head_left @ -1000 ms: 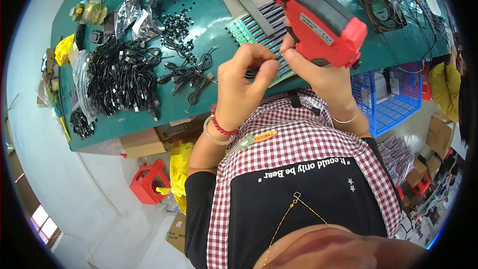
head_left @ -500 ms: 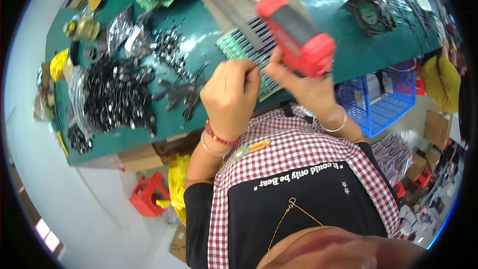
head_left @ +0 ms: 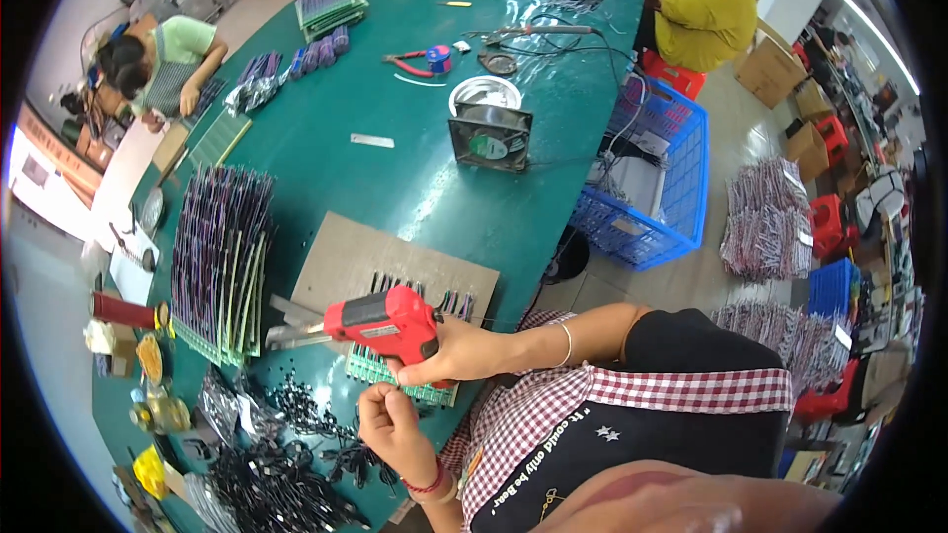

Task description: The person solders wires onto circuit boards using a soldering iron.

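Note:
My right hand (head_left: 459, 347) grips a red-and-black pistol-shaped power tool (head_left: 383, 324) by its handle. From its front, long metal prongs point left. The tool hangs over green circuit boards (head_left: 367, 365) with dark wires, lying beside a brown cardboard sheet (head_left: 336, 257). My left hand (head_left: 387, 419) is closed just below the boards with its fingers curled in; whatever it may pinch is hidden. Black cables (head_left: 286, 494) lie in a heap to its left, and small black parts (head_left: 296, 403) are scattered above them.
A large stack of wired circuit boards (head_left: 222, 257) stands at left. Farther off are a small fan (head_left: 491, 138), a metal ruler (head_left: 372, 140) and pliers (head_left: 420, 61). A blue crate (head_left: 647, 242) sits beyond the table's right edge. Two people work across the table.
The view has swung to the right, showing more of the far table. The tool, still in my right hand, now points left rather than up-left. My left hand stays closed near it.

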`<state>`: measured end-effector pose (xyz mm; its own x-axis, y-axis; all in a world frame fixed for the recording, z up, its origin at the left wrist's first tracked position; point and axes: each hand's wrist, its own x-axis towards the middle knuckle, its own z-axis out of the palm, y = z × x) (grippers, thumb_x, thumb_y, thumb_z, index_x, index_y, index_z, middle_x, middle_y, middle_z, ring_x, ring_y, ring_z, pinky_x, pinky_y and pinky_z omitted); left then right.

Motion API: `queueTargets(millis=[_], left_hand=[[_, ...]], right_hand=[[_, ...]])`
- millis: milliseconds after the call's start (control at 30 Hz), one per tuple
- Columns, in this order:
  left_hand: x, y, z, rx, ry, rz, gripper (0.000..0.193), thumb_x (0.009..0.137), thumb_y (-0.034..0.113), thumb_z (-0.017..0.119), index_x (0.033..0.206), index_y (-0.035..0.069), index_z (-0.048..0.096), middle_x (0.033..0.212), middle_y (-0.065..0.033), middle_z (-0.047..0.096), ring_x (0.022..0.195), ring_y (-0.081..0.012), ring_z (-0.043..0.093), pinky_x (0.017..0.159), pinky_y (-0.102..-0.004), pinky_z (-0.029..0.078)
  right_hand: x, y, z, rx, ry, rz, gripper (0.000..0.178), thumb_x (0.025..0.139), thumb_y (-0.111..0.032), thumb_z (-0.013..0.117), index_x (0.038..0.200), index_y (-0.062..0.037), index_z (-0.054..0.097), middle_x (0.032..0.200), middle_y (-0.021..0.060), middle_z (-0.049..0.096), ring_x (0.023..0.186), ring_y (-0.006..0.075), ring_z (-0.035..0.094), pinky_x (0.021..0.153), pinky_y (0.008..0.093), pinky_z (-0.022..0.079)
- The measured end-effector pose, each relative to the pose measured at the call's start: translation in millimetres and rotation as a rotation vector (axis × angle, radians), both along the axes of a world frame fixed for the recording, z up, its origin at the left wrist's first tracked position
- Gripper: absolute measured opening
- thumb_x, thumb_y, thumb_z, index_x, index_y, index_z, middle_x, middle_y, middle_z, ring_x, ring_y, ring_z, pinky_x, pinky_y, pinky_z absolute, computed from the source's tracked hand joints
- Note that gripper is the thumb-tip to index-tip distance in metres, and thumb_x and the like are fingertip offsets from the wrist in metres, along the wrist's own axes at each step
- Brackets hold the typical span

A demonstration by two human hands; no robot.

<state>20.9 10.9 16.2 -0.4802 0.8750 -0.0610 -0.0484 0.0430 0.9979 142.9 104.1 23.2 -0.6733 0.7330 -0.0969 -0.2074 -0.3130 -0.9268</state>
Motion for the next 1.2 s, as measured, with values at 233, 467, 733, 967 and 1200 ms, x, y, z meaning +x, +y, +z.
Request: queueTargets(millis=[233,467,733,967,1200], left_hand=[[3,6,0,-0.01,0.34,0.015,0.009,0.084,0.003,0.049,0.079,-0.004,0.05,0.062,-0.002,0.047,0.053,-0.0081,0.042,0.047,-0.0226,0.034],[-2,-4,19,-0.096,0.664,-0.153,0.012,0.088,0.009,0.054,0.09,-0.002,0.056,0.079,-0.0085,0.056,0.071,-0.0153,0.05,0.065,-0.0284,0.044],[-8,-1,10,0.006,0.633,-0.209,0.011,0.089,0.011,0.052,0.092,0.0,0.054,0.076,-0.0052,0.052,0.069,-0.0124,0.047,0.061,-0.0252,0.041],[-11,-3,4,-0.156,0.292,-0.215,0.013,0.091,0.017,0.051,0.089,0.003,0.051,0.072,-0.0006,0.046,0.065,-0.0093,0.04,0.058,-0.0241,0.037],[-19,-7,8,-0.17,0.514,-0.192,0.016,0.09,0.019,0.055,0.094,0.003,0.054,0.082,-0.0035,0.053,0.071,-0.0102,0.046,0.062,-0.0241,0.039]], right_hand=[[-6,7,-13,0.283,-0.03,-0.121,0.032,0.069,-0.013,0.066,0.094,-0.0005,0.051,0.07,0.005,0.054,0.066,0.0117,0.05,0.061,0.029,0.043],[4,2,-10,0.413,0.011,-0.05,0.049,0.073,-0.007,0.061,0.119,-0.0027,0.045,0.072,0.0076,0.056,0.065,0.0154,0.053,0.061,0.0304,0.043],[0,-1,-12,0.296,0.093,-0.1,0.037,0.064,-0.007,0.063,0.097,0.0019,0.049,0.068,0.0082,0.055,0.062,0.0159,0.052,0.056,0.0308,0.043],[-13,1,-39,0.183,0.027,-0.138,0.036,0.06,-0.01,0.068,0.089,0.0023,0.049,0.064,0.0057,0.053,0.055,0.0144,0.051,0.046,0.0294,0.041],[-9,-1,-21,-0.19,0.076,-0.085,0.037,0.059,-0.005,0.07,0.09,0.0019,0.05,0.067,0.0078,0.055,0.057,0.0146,0.055,0.048,0.0279,0.043]])
